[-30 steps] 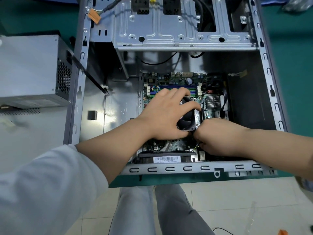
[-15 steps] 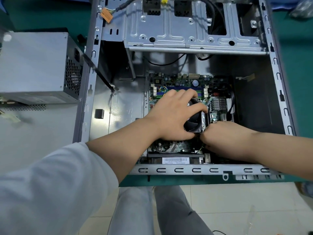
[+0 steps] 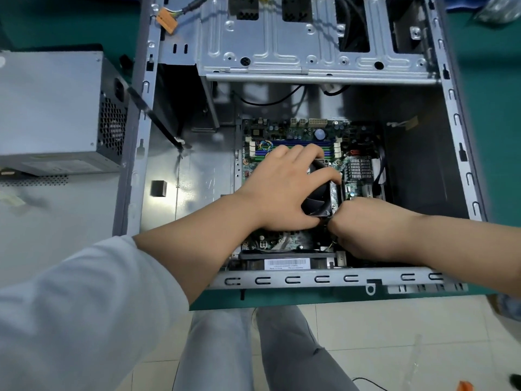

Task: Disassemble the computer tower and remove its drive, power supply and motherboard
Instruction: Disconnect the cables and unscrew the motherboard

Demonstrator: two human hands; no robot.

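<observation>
Motherboard [image 3: 284, 136] fan [image 3: 317, 206] — left hand [image 3: 282, 190] around.

Green tabletop [image 3: 490, 114], pale tiled floor [image 3: 366, 328]

power supply [image 3: 53, 111] lies left of the open tower [image 3: 462, 153]; motherboard [image 3: 298, 136] inside, drive cage [image 3: 310, 52] behind it

Even bright light, glare on the case floor [image 3: 194, 179] (edges blurred, bowed).
</observation>
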